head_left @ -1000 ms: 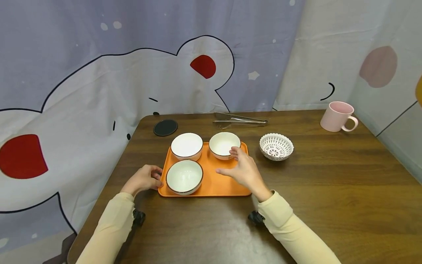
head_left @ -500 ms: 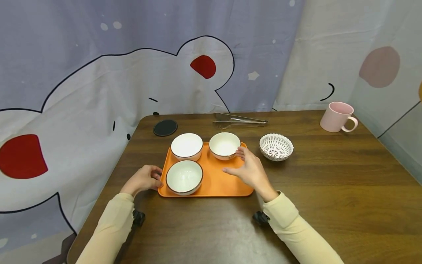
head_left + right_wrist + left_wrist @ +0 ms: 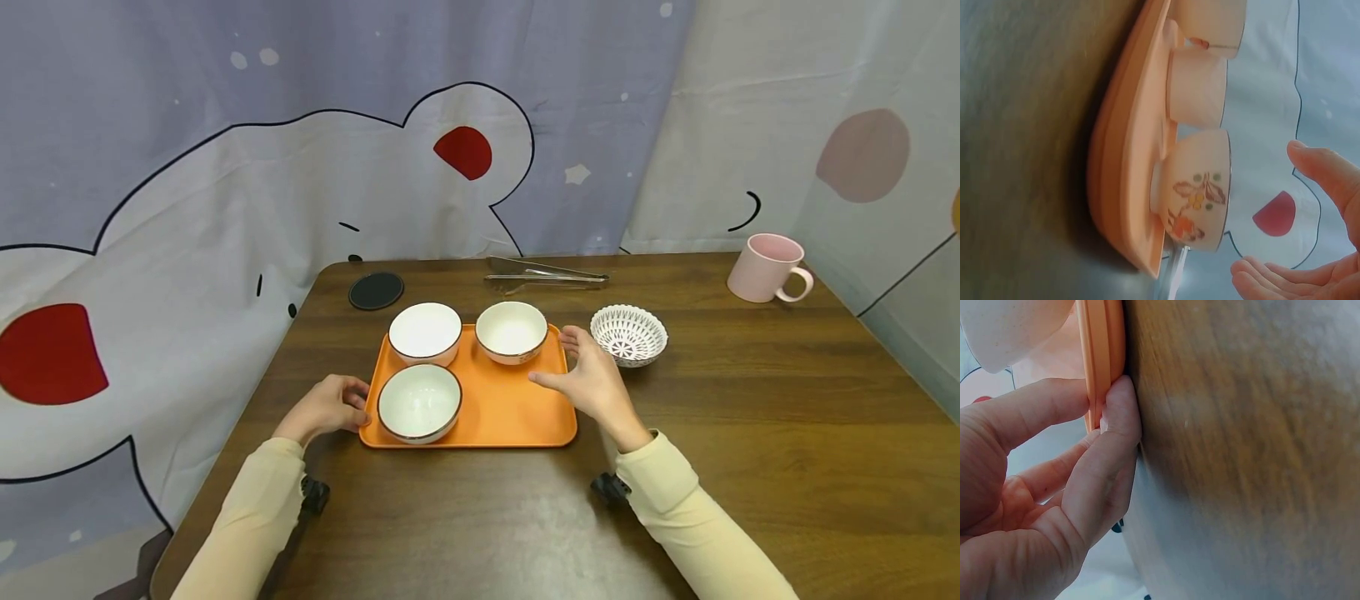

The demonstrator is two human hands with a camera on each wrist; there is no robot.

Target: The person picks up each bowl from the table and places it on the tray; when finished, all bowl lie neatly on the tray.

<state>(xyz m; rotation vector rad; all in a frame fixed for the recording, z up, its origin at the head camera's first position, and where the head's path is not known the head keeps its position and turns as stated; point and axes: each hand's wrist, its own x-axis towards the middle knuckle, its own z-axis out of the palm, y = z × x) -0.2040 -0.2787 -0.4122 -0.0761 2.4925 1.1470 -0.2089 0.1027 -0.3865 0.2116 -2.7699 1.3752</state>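
An orange tray (image 3: 517,417) lies on the wooden table with three bowls on it. A white bowl (image 3: 425,331) stands at its back left, a dark-rimmed bowl (image 3: 420,402) at its front left and a smaller bowl (image 3: 512,329) at its back right. My left hand (image 3: 326,408) pinches the tray's left edge; the left wrist view shows the thumb and fingers (image 3: 1121,406) on either side of the rim. Over the tray's right edge my right hand (image 3: 596,383) is held with thumb and fingers spread, holding nothing. A flower pattern marks the bowl (image 3: 1197,194) nearest it in the right wrist view.
Right of the tray sits a white openwork basket (image 3: 628,335), close behind my right hand. Metal tongs (image 3: 547,276) and a black round coaster (image 3: 377,291) lie along the back. A pink mug (image 3: 765,267) stands at the back right, before the curtain.
My right hand has moved rightward, away from the back right bowl to the tray's right edge. The left hand, tray and bowls have stayed in place.
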